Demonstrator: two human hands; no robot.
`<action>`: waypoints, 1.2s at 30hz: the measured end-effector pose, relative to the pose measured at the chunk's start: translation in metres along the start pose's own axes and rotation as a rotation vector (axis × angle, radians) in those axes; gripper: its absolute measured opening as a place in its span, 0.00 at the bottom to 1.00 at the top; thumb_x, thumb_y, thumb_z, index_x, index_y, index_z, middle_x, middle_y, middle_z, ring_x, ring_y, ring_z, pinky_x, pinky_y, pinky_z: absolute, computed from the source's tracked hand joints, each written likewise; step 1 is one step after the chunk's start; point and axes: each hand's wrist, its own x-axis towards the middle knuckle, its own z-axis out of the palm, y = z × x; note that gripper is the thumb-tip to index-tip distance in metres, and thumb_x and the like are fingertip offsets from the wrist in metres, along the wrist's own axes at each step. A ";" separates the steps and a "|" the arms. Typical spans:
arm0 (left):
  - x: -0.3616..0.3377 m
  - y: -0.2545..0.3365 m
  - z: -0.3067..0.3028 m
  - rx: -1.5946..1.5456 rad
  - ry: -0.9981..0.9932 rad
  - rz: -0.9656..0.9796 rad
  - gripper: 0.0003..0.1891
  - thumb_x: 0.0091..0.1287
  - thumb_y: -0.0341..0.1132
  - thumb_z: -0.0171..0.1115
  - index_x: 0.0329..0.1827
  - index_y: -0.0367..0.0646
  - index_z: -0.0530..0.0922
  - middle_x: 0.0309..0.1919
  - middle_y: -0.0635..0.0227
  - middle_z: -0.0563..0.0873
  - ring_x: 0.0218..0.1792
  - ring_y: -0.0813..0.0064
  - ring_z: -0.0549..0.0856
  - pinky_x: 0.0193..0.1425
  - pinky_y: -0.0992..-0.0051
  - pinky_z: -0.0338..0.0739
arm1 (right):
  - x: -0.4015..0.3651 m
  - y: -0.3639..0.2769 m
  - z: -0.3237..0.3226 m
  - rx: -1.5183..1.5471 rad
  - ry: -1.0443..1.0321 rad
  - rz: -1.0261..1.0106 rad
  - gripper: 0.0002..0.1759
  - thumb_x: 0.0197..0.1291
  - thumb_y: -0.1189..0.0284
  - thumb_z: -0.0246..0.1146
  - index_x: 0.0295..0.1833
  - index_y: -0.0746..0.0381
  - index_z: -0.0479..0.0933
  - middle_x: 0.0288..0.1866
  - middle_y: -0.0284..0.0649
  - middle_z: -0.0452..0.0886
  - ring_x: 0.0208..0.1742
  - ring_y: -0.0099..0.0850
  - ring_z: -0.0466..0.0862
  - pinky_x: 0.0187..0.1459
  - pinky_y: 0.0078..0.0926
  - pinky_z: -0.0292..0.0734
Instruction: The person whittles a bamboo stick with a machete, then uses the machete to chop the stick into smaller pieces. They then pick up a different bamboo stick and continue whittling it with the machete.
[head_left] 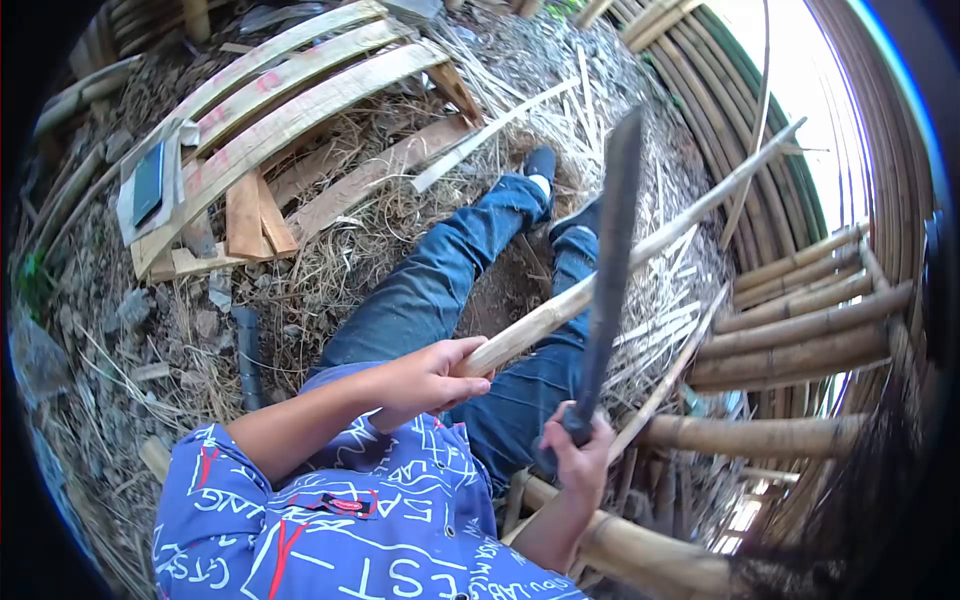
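Observation:
My left hand (432, 378) is closed around the thick end of a pale, peeled wooden pole (535, 325). The pole slants away over my legs (410, 285), up to the right, where it thins. A machete (612, 240) is in my right hand (585, 450), its dark handle wrapped by the fingers. Its long dark blade points up and away, overlapping the pole in this view and hiding a short stretch of it. Both forearms are close to my blue printed shirt (360, 530).
A slatted wooden pallet (290, 95) lies ahead on the left, with a dark phone-like object (148, 183) on its corner. Bamboo poles (790, 350) form a rack at the right. Straw and pale split strips (660, 325) cover the ground. A dark stick-like piece (247, 355) lies by my left side.

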 end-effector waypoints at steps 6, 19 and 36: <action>-0.001 -0.010 0.003 0.146 0.100 0.044 0.14 0.71 0.39 0.60 0.51 0.42 0.69 0.27 0.78 0.72 0.24 0.88 0.72 0.26 0.82 0.70 | 0.041 0.019 0.010 -0.210 -0.081 -0.030 0.12 0.54 0.73 0.73 0.36 0.63 0.75 0.23 0.24 0.71 0.22 0.12 0.68 0.23 0.14 0.60; 0.013 -0.008 0.008 0.637 0.370 0.069 0.07 0.68 0.29 0.61 0.38 0.37 0.71 0.16 0.70 0.66 0.21 0.85 0.65 0.23 0.76 0.63 | 0.036 0.058 -0.010 0.188 -0.037 -0.039 0.24 0.65 0.52 0.63 0.41 0.66 0.73 0.22 0.32 0.74 0.21 0.18 0.73 0.22 0.16 0.67; 0.036 -0.040 -0.037 0.537 0.210 -0.413 0.26 0.66 0.39 0.64 0.61 0.31 0.73 0.41 0.59 0.84 0.42 0.75 0.80 0.51 0.71 0.75 | 0.100 0.097 -0.008 -0.880 0.116 -0.288 0.10 0.43 0.69 0.70 0.30 0.59 0.77 0.22 0.47 0.80 0.28 0.46 0.83 0.29 0.40 0.76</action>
